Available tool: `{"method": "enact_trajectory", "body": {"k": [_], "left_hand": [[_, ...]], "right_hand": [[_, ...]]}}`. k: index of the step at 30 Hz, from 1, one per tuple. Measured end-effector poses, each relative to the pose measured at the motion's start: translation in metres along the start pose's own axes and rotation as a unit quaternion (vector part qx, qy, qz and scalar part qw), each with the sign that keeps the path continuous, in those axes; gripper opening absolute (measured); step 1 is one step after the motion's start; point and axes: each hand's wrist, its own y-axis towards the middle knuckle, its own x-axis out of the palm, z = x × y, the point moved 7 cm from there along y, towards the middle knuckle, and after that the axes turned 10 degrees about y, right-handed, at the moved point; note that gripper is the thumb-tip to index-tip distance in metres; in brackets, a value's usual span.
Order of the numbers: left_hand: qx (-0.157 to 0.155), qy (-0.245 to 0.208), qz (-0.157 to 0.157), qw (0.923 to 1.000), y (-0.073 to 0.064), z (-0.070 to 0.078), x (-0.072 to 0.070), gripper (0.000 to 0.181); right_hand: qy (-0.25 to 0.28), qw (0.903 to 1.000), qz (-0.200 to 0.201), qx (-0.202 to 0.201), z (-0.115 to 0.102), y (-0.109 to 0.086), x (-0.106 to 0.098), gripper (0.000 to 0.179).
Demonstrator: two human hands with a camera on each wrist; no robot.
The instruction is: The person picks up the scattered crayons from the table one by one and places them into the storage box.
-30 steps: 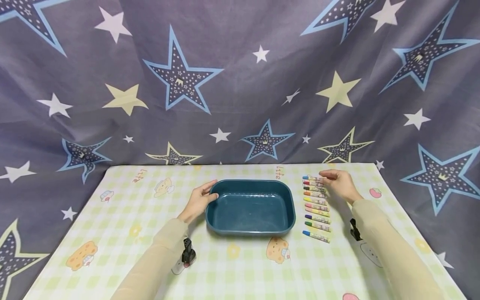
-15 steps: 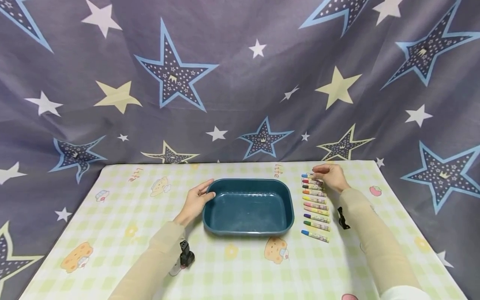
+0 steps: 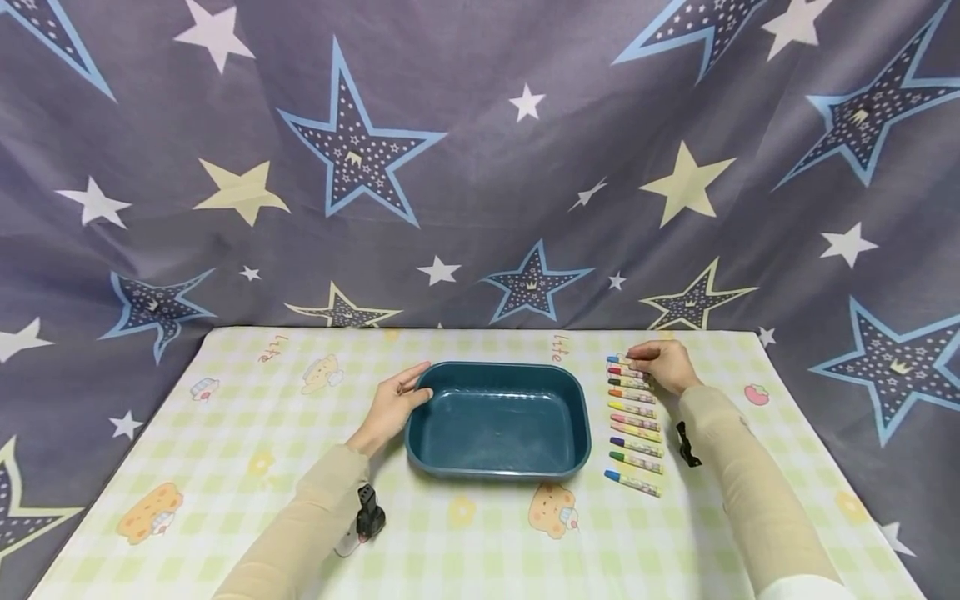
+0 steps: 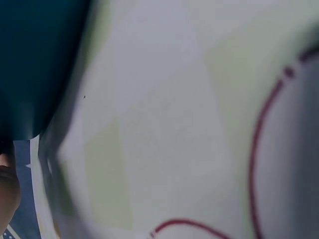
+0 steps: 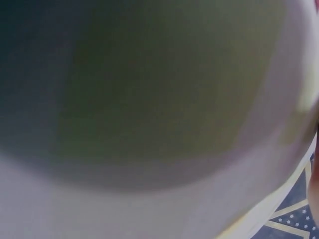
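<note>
A dark teal rectangular plastic basin [image 3: 495, 429] stands upright on the table in the head view, with nothing in it. My left hand [image 3: 390, 408] grips its far left corner, thumb over the rim and fingers along the outside. The left wrist view shows the basin's side [image 4: 40, 64] and part of that hand [image 4: 7, 194]. Right of the basin lies a column of crayons with coloured tips. My right hand [image 3: 666, 365] pinches the farthest one, a blue-tipped crayon [image 3: 617, 360], at its right part, which the fingers hide. In the right wrist view only a blurred edge of the hand [image 5: 314, 191] appears.
Several more crayons, from a red-tipped one [image 3: 624, 372] to a blue-tipped one [image 3: 633, 483], lie nearly parallel towards me. A checked tablecloth [image 3: 247, 433] with cartoon prints covers the table. A grey star-patterned curtain [image 3: 480, 192] hangs behind its far edge.
My right hand has moved left over the farthest crayon and its fingers have closed in on it. The left hand stays on the basin's corner. The head view shifts slightly.
</note>
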Motion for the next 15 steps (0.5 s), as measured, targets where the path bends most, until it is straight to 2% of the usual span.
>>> {"method": "enact_trajectory", "body": {"k": [8,15], "left_hand": [[0.003,0.000,-0.002,1.0000,-0.0001,-0.0009,-0.0034,0.051],[0.012,-0.015,-0.002,0.9998,-0.0005,0.0010,-0.0008,0.051]], "right_hand": [[0.021,0.9997,0.012,0.005,-0.0027,0.0020,0.0029,0.023],[0.001,0.9995,0.032,-0.001,-0.0018,0.0008,0.0009,0.019]]}}
